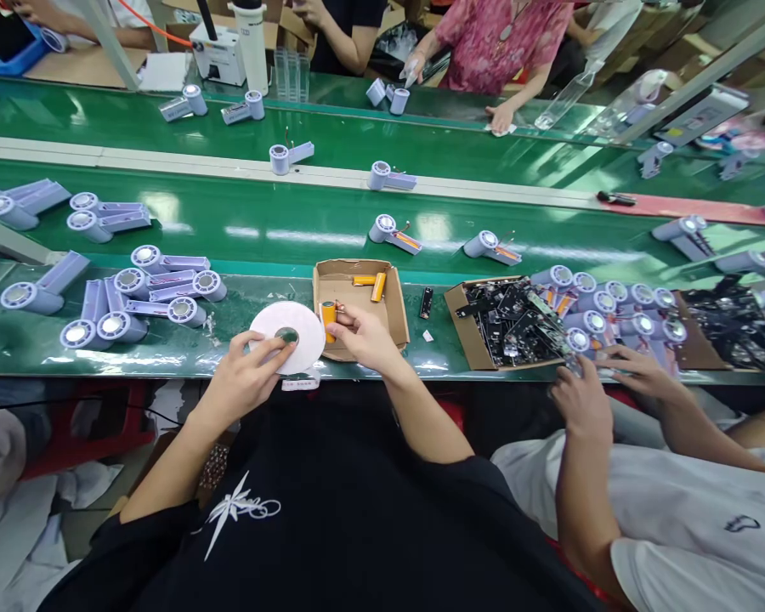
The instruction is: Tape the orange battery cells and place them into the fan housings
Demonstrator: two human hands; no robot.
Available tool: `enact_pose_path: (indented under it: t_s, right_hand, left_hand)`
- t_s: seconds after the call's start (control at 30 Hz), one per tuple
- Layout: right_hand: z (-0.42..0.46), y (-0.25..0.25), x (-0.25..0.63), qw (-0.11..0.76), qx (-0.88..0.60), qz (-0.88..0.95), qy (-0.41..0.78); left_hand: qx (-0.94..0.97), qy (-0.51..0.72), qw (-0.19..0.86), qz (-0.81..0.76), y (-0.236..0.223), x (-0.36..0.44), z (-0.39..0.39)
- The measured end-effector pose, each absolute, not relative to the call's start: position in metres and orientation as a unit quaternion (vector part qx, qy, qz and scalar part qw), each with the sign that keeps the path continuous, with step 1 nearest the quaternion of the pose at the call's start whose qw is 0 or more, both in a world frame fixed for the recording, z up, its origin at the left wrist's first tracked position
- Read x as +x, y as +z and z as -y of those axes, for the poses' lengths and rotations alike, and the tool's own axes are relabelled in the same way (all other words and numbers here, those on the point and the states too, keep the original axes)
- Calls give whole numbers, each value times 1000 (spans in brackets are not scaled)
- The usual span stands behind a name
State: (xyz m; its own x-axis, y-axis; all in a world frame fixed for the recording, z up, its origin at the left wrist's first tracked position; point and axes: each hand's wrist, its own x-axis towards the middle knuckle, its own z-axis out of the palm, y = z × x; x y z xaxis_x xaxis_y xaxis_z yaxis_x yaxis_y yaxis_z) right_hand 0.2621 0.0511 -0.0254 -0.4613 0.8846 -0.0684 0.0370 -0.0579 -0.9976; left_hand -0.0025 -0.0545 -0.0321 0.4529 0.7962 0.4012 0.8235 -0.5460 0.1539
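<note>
In the head view my left hand grips a flat white roll of tape or labels, its fingers at the core hole. A loose printed strip hangs at the roll's lower edge. My right hand pinches an orange cylindrical battery beside the roll; whether the two touch I cannot tell. Behind that hand stands a shallow cardboard box. Inside it lie two more orange batteries, one upright in the picture and one lying sideways.
Purple fan-like housings cluster at the left; others ride the green belt. To the right are a small black board and a box of circuit boards. A co-worker's hands work close by on the right.
</note>
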Motion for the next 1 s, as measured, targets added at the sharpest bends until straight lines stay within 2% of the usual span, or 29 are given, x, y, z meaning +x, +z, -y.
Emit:
enact_pose_path:
  t_s: [0.13, 0.27, 0.4, 0.5, 0.53, 0.7, 0.83, 0.9, 1.0]
  right_hand:
    - [-34, -47, 240, 479, -403, 442, 642]
    - [-26, -61, 226, 543, -417, 378, 623]
    - [-68, -58, 257, 574, -433, 373, 586]
    - [-101, -49, 295, 677, -414, 338, 507]
    - [-104, -47, 304, 686, -405, 332, 505]
    - [-64, -61, 310, 596, -401, 336, 610]
    - [-41, -75, 302, 572, -412, 316, 635]
    - [-42, -78, 301, 570, -412, 312, 639]
    - [-44, -78, 302, 565, -409, 306, 648]
  left_hand:
    - [-829, -241, 40, 503, -37, 9, 54]
    - [-799, -274, 34, 535, -44, 30, 59]
    - [-844, -263, -64, 463, -46, 51, 72]
    - [-858, -223, -126, 446, -53, 38, 71]
    - [-847, -212, -128, 470, -58, 25, 68]
    - [-775, -216, -144, 576, -81, -52, 43]
    - [-579, -262, 29, 771, -73, -85, 26]
    - [-488, -189, 55, 850, -58, -93, 17]
    - [-431, -60, -29, 900, -36, -100, 6]
